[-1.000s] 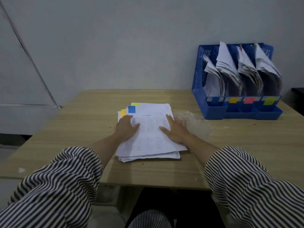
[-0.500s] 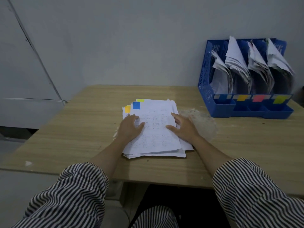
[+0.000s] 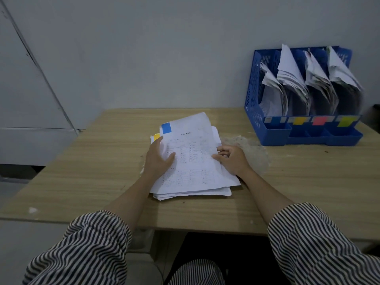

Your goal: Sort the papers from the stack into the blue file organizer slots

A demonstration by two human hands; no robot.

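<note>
A stack of printed papers (image 3: 191, 191) lies on the wooden table (image 3: 86, 171) in front of me. The top sheet (image 3: 193, 153), with a blue tag at its upper left corner, is tilted up off the stack at its far edge. My left hand (image 3: 159, 157) lies flat on the sheet's left side. My right hand (image 3: 233, 159) pinches its right edge, thumb on top, fingers curled under. A yellow tag pokes out from a lower sheet at the left. The blue file organizer (image 3: 304, 132) stands at the far right, its slots full of papers and labelled blue, yellow, red and yellow-green.
A worn, pale rough patch (image 3: 250, 151) marks the table surface right of the stack. The grey wall (image 3: 164, 48) rises directly behind the table. My striped sleeves fill the lower corners of the view.
The top sheet has lifted at its far edge and turned slightly. My right hand went from lying flat to gripping the sheet's right edge. The view shifted left, so the organizer sits further right.
</note>
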